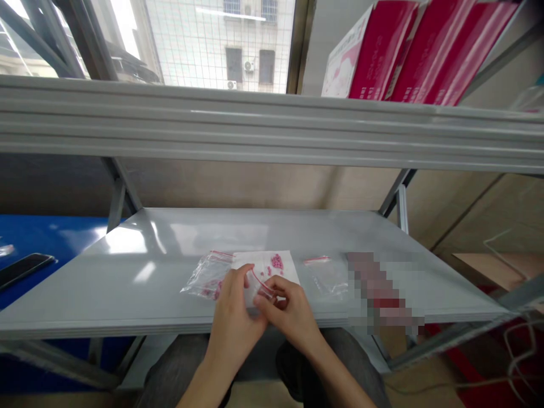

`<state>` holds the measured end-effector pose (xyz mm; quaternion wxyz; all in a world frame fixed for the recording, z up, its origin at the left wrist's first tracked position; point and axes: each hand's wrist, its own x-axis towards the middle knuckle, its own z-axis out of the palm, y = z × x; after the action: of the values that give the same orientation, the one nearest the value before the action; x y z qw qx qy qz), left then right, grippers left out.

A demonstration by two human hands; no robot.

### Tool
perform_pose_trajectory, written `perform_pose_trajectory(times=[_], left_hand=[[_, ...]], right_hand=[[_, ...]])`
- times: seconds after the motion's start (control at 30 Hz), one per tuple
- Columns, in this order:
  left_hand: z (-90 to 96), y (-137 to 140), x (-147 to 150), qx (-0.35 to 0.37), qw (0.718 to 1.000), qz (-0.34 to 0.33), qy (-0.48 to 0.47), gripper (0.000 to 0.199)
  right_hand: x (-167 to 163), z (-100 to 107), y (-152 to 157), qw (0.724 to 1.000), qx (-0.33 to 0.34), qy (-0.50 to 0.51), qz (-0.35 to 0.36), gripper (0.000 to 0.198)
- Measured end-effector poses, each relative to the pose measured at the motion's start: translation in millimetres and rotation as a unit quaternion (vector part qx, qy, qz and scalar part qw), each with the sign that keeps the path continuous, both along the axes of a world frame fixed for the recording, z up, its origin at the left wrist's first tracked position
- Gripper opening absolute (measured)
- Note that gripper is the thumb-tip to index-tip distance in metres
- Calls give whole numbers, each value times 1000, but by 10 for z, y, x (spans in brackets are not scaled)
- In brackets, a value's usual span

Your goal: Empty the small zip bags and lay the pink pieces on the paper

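Observation:
A small clear zip bag [256, 283] with a red seal line is held up between my two hands at the table's front edge. My left hand [233, 297] grips its left side with the thumb and fingers. On the right, my right hand [293, 309] pinches the bag near the red seal. Behind them lies a white sheet [250, 258] with a cluster of small pink beads [277, 261] and a few scattered ones. Left of the sheet is a larger clear zip bag [202, 277] with pink pieces inside. What the held bag contains is hard to make out.
A flat clear zip bag [329, 279] lies right of the sheet on the grey table [161, 283]. Farther right is a blurred-out patch [382, 294]. Overhead, a shelf beam [263, 127] crosses, bearing red books [408, 54]. A phone [25, 269] rests on the blue surface at left.

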<state>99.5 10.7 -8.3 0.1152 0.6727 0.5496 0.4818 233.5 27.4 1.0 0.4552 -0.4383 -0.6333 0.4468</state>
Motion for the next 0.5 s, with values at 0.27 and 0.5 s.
perform_pose_trajectory(times=[0.27, 0.5], left_hand=[[-13, -50, -131, -126, 956, -131, -231, 36], [28, -28, -235, -118, 964, -164, -175, 20]], right_hand=[[271, 2, -13, 999, 26, 23, 30, 11], [358, -91, -88, 997, 58, -18, 47, 9]])
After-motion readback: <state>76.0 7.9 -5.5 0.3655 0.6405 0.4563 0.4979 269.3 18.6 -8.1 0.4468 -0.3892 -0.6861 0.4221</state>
